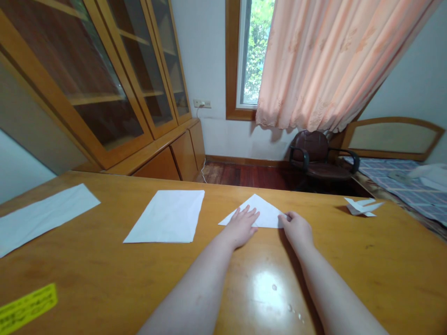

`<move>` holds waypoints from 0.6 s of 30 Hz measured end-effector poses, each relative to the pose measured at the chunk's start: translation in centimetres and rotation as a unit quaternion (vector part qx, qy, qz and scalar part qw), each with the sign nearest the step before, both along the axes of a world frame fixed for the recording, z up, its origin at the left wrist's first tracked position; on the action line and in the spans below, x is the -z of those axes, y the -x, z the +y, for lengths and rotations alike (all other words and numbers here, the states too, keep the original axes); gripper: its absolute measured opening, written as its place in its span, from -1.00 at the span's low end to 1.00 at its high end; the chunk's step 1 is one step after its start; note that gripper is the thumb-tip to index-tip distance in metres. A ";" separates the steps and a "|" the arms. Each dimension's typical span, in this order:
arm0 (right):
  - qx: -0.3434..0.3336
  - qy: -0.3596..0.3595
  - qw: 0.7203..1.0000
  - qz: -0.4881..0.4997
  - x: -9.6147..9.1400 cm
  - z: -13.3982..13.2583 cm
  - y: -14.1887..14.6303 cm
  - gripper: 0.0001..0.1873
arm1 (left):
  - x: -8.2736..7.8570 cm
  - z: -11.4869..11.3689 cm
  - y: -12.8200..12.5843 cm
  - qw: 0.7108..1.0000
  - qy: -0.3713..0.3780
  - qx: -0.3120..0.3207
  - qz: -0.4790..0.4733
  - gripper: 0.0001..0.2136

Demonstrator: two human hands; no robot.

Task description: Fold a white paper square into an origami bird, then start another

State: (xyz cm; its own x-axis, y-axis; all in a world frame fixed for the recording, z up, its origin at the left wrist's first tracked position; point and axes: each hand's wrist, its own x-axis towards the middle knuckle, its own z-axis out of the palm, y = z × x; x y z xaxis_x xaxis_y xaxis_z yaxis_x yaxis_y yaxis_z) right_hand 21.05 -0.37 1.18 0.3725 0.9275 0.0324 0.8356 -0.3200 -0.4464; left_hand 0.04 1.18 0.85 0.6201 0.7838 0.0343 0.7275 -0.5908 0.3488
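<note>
A sheet of white paper folded into a triangle [267, 215] lies on the wooden table [167, 284], its peak pointing away from me. My left hand [243, 225] rests flat on the paper's left part, fingers spread. At the right corner, my right hand [296, 229] pinches the paper's edge between thumb and fingers. To the left lies a stack or sheet of white square paper [167, 216]. Off to the right sits a small folded paper piece [363, 207] with raised flaps.
A long white paper strip [49, 216] lies at the far left, with a yellow label [28, 307] nearer me. Beyond the table stand a glass-door cabinet [143, 125], a brown armchair [316, 156] and a bed [387, 181]. A pink curtain [314, 65] partly covers the window.
</note>
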 end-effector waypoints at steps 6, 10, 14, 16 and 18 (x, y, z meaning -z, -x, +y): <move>-0.004 0.018 1.000 -0.012 -0.1 0.1 0.1 -0.65 | 0.0 -0.1 -0.2 0.999 0.023 0.037 0.021 -0.51; -0.017 0.021 0.999 -0.027 -0.1 0.0 0.2 -0.66 | 0.8 0.2 -0.1 0.998 0.007 -0.044 0.049 -0.48; -0.014 -0.006 0.999 -0.045 0.2 0.1 0.1 -0.71 | 1.5 0.5 0.1 0.991 -0.003 -0.117 0.069 -0.46; -0.008 -0.041 0.997 -0.066 0.3 0.1 0.1 -0.72 | 1.6 0.5 0.1 0.988 -0.006 -0.138 0.075 -0.47; -0.017 -0.086 0.993 -0.082 0.5 0.1 0.1 -0.70 | 1.6 0.6 0.1 0.986 -0.007 -0.144 0.079 -0.49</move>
